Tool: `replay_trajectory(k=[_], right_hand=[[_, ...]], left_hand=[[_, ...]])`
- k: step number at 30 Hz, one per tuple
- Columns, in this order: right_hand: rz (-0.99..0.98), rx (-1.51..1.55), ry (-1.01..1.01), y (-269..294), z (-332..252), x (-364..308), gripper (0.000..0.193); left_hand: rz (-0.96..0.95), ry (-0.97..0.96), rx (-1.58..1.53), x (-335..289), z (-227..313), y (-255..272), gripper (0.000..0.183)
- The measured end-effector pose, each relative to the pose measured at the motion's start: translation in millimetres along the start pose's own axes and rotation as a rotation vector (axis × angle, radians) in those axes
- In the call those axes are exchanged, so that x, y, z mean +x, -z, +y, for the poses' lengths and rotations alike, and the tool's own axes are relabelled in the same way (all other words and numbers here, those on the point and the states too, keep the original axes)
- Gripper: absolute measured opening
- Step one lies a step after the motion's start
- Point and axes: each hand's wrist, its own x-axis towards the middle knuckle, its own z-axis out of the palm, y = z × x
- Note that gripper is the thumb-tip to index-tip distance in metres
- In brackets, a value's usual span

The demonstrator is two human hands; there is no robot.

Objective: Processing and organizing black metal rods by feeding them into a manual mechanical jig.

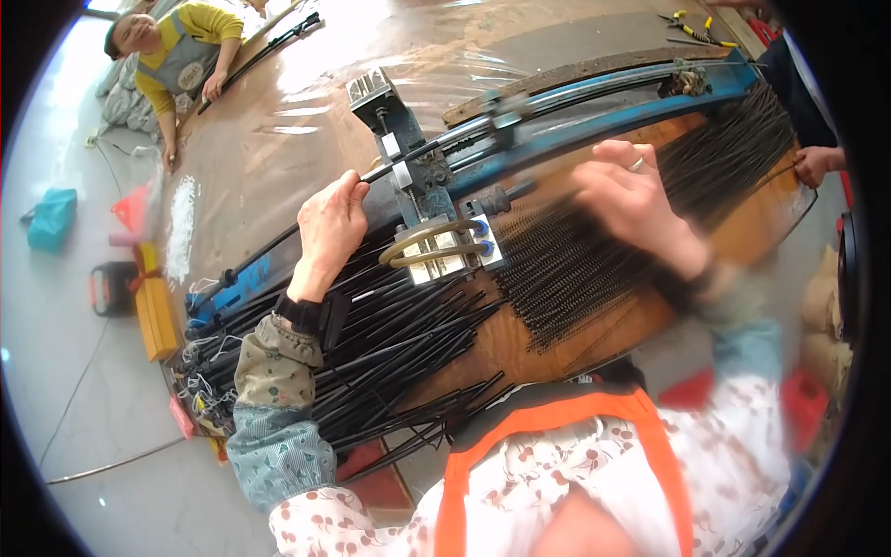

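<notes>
My left hand [332, 223] is closed round a long thin black rod [264, 252], with thumb and finger pinching it just left of a metal clamping fixture [401, 176]. From there the rod slants down to the left. My right hand [636, 200] hovers to the right of the fixture, its fingers curled and smeared by motion; a ring shows on one finger. Whether it holds anything thin cannot be made out. Beneath it lies a wide bundle of thin dark coiled springs [575, 269]. Several black tubes [399, 334] lie in a pile below my left hand.
A blue rail [603, 135] with metal rods runs across the table [306, 111]. Yellow-handled pliers [701, 32] lie at the far right. A person in yellow sleeves [176, 56] holds a dark rod at the far left. Another person's hand [819, 165] is at the right edge.
</notes>
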Motion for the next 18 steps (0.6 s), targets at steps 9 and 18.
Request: replay_trajectory(k=[9,18], right_hand=[[-0.031,0.12,-0.138,-16.1,-7.9,22.3,0.026],[-0.122,0.755,-0.189,-55.4,-27.7,30.9,0.016]], left_hand=[[0.057,-0.037,-0.027,7.4,6.8,-3.9,0.016],[0.031,-0.07,0.074,-19.5,-11.4,1.2,0.01]])
